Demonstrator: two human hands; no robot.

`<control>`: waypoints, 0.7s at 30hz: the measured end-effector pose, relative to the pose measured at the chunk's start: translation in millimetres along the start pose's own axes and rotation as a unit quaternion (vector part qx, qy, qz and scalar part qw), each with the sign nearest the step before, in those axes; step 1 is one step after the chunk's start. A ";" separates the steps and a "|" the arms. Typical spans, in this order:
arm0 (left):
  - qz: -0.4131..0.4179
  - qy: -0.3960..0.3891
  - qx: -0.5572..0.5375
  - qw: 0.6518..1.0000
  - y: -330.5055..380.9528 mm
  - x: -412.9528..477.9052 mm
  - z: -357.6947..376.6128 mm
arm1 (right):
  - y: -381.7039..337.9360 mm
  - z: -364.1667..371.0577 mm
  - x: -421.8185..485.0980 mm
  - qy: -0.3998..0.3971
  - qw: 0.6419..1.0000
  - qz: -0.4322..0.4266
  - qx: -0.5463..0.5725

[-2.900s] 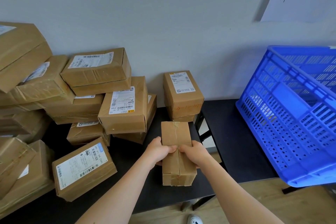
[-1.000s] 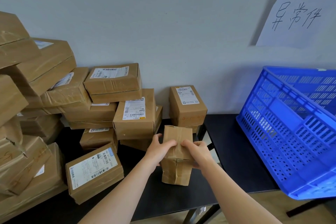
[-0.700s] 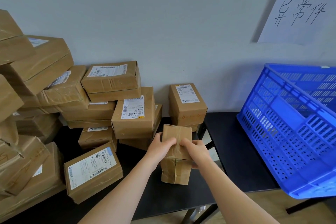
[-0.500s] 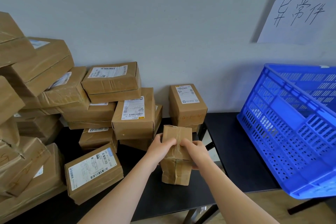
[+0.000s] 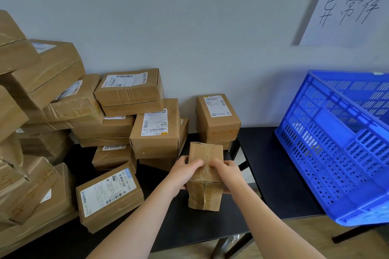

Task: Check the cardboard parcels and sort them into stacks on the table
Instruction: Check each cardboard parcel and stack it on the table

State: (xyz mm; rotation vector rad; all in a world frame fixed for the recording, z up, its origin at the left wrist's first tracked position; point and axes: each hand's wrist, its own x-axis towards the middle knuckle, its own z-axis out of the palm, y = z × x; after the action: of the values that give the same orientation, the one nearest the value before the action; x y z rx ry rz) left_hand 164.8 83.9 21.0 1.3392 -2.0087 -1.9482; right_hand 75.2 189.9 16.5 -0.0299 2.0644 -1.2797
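- Stacked parcels (image 5: 128, 99) fill the frame's left on the table (image 5: 271, 166).
- Crate (image 5: 336, 143) at right edge.
- Paper sheet (image 5: 347, 8) upper right, on the wall.
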 end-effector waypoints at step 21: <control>-0.008 0.019 -0.046 0.999 -38.4 -14.6 -5.8 | 32.5 -20.2 -15.8 0.007 0.997 0.021 0.073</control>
State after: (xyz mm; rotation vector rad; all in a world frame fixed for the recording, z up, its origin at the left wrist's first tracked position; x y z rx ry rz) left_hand 197.8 94.0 -2.1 1.3642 -1.8736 -1.9801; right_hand 86.3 228.0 4.7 0.0881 1.9671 -1.4041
